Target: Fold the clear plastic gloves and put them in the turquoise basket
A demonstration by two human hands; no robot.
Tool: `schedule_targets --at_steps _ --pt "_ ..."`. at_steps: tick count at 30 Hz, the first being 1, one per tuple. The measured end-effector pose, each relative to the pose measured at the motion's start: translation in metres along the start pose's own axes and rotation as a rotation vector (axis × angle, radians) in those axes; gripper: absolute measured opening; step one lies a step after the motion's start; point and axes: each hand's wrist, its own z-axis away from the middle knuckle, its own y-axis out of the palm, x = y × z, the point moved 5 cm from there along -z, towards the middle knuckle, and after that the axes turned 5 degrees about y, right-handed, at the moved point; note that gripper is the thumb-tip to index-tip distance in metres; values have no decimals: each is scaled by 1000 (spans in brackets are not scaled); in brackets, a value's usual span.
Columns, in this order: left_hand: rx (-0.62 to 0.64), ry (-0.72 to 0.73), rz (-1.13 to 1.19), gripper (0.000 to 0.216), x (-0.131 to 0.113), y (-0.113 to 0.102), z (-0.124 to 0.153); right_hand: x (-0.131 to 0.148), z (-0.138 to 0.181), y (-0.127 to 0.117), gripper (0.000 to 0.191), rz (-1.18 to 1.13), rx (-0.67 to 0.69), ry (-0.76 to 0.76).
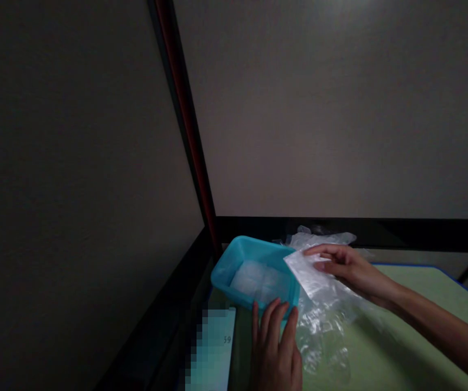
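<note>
packet (309, 274) of whitish, glossy plastic, square-cornered, is pinched between the right hand's (348, 266) thumb and fingers, beside a smooth teal basket (254, 247) at the tabletop's (425, 288) left edge; the left hand (275, 353), loosely open, touches the basket's near rim. "9" ends a pixelated panel's (215, 347) number.

A small dark number (227, 340), apparently reading "59", is showing near the right edge of a pale blue-green flat rectangle (213, 353), while coarse pixel blocks are covering much of its surface.
</note>
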Motion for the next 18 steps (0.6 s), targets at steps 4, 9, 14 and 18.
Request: schedule_targets --at_steps 4,9,14,18 --pt "-84 -36 -2 64 -6 3 4 11 -34 38 25 152 156 -99" --pt "-165 -139 29 62 -14 5 4 11 -57 60 19 256 163 -156" --pt "-139 -159 35 67 -16 7 7 3 -70 63 10 307 116 -133" --pt "-51 -109 74 70 -16 7 6 -3 -76 64 5 312 97 -63"
